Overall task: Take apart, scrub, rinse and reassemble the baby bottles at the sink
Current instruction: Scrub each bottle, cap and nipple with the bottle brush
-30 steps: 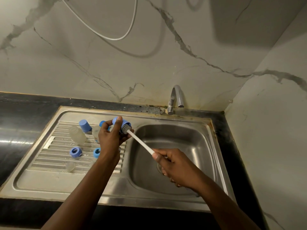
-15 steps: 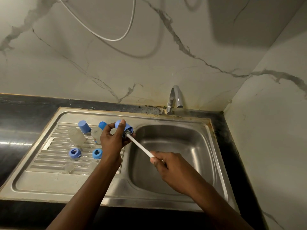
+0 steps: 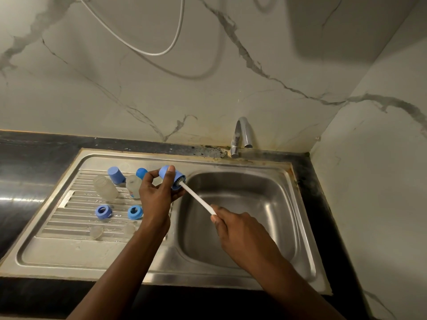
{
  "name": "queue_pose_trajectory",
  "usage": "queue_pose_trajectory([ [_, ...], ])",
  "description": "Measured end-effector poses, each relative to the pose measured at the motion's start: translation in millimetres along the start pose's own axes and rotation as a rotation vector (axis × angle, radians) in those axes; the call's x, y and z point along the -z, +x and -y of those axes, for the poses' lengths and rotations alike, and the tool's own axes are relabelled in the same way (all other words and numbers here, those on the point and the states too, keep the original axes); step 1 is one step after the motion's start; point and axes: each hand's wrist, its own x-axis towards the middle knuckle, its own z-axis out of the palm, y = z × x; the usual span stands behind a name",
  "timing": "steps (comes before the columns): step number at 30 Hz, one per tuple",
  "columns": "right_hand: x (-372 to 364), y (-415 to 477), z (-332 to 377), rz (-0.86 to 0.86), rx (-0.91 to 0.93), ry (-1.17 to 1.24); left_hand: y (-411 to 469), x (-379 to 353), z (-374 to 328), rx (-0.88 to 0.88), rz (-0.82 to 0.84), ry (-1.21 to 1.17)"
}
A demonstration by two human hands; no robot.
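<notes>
My left hand (image 3: 155, 199) grips a blue bottle cap (image 3: 164, 173) over the inner edge of the draining board, its open end turned towards the basin. My right hand (image 3: 238, 229) holds the white handle of a bottle brush (image 3: 196, 197), whose bristle head sits inside the cap's mouth. On the draining board lie two clear bottle bodies (image 3: 105, 188) (image 3: 133, 186), another blue cap (image 3: 116, 174), a third blue cap (image 3: 141, 173), two blue screw rings (image 3: 103, 212) (image 3: 134, 212) and two clear teats (image 3: 96, 232) (image 3: 129, 228).
The steel sink basin (image 3: 242, 218) lies to the right, with a chrome tap (image 3: 241, 137) behind it, not running. Black counter (image 3: 27, 162) surrounds the sink. Marble walls close in behind and on the right; a white cable (image 3: 147, 51) hangs on the back wall.
My left hand has turned the blue cap a little while the brush stays in its mouth. My right hand has shifted slightly along with the handle.
</notes>
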Motion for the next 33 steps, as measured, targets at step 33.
queue_pose_trajectory([
  [33, 13.5, -6.8, -19.5, 0.307, -0.256, 0.728, 21.8, -12.5, 14.9, 0.087, 0.07, -0.014],
])
